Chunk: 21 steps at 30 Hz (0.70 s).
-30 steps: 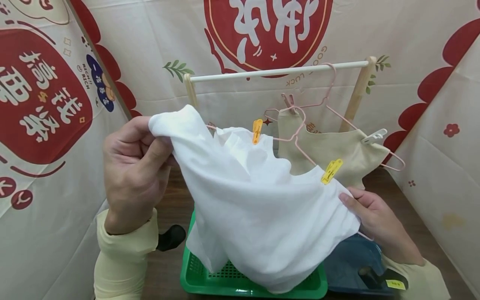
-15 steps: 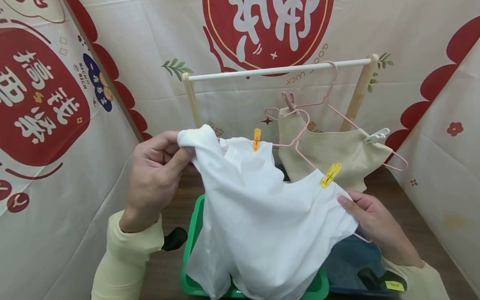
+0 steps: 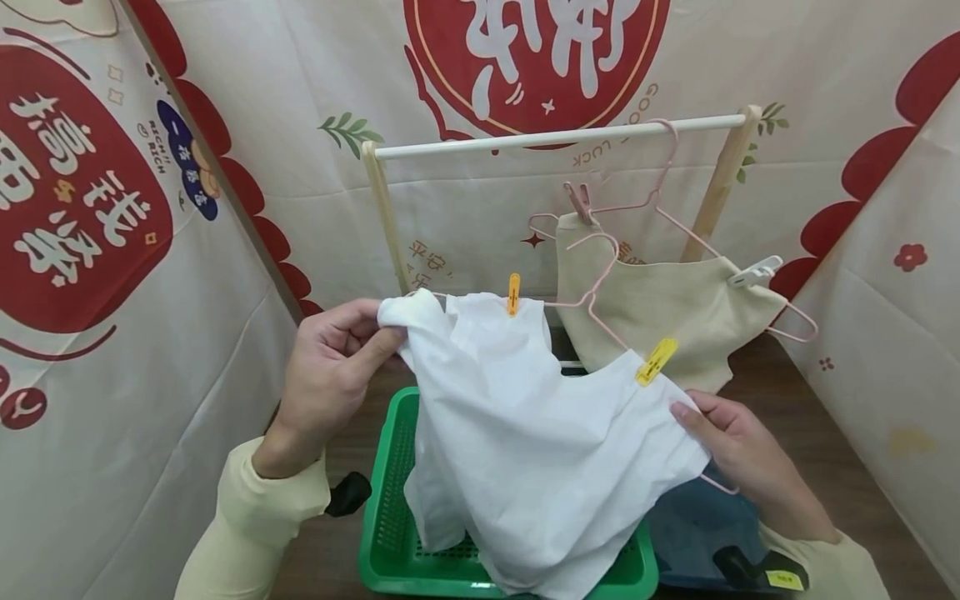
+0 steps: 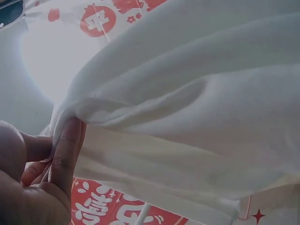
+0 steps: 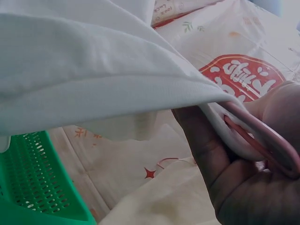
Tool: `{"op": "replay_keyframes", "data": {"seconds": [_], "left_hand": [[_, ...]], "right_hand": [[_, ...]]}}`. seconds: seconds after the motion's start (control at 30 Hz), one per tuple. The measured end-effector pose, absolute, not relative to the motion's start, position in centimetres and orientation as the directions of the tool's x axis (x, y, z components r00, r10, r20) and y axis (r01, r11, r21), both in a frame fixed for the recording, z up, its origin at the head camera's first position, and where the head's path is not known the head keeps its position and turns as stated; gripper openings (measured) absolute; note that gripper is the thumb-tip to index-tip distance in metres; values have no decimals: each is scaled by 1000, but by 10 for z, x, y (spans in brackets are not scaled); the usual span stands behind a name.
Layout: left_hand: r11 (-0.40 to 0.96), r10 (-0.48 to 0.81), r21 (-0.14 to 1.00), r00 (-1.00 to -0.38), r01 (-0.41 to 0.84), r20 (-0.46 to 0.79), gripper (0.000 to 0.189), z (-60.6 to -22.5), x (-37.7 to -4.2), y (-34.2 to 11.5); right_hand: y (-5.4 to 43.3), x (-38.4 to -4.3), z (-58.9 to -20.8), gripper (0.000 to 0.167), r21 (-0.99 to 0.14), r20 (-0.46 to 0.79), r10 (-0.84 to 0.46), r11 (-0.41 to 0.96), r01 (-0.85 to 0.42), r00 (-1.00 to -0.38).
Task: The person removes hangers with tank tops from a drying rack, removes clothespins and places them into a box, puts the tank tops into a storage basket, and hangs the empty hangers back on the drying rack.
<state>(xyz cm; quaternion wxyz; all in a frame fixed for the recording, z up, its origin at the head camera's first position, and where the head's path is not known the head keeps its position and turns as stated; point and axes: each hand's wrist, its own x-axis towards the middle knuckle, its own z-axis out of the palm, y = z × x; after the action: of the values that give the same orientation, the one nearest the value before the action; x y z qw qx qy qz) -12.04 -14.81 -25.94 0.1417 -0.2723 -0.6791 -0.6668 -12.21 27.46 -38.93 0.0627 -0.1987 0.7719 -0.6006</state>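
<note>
A small white top [image 3: 525, 433] hangs on a pink hanger [image 3: 603, 262], its hook standing free of the rack. My left hand [image 3: 330, 375] pinches the top's left shoulder corner between thumb and fingers; in the left wrist view the cloth [image 4: 187, 103] bunches at the fingertips. On the right, my right hand [image 3: 742, 450] grips the sleeve edge, and the hanger's looped end [image 5: 262, 136] pokes out of the cloth there. An orange clothespin [image 3: 513, 294] sits on the top's left side by the neckline, a yellow clothespin [image 3: 657, 362] on its right shoulder.
Behind stands a rack with a white rail [image 3: 555, 138] and wooden posts. A beige garment [image 3: 660, 308] hangs from it on another pink hanger, held by a pink clothespin and a white clothespin [image 3: 753, 272]. A green basket [image 3: 386, 500] lies below the top, a dark blue bin [image 3: 705, 525] beside it.
My left hand has moved down and to the right, lowering the top's left corner toward the hanger. My right hand keeps its grip, almost in place.
</note>
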Motion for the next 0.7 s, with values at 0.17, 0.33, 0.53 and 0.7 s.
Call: {"op": "replay_keyframes", "data": {"seconds": [0.17, 0.33, 0.53, 0.7], "left_hand": [[25, 186, 846, -834, 533, 520, 18, -271, -118, -155], [65, 174, 866, -860, 495, 479, 19, -282, -114, -160], [105, 152, 874, -876, 474, 457, 20, -294, -106, -165], [128, 141, 884, -891, 449, 432, 20, -306, -101, -168]], "right_hand": [[274, -124, -394, 39, -957, 142, -405, 178, -230, -903], [273, -126, -399, 39, -963, 143, -426, 149, -225, -893], [272, -127, -403, 40, -965, 145, -447, 135, -227, -883], [270, -129, -407, 39, -967, 170, -476, 90, -240, -863]]}}
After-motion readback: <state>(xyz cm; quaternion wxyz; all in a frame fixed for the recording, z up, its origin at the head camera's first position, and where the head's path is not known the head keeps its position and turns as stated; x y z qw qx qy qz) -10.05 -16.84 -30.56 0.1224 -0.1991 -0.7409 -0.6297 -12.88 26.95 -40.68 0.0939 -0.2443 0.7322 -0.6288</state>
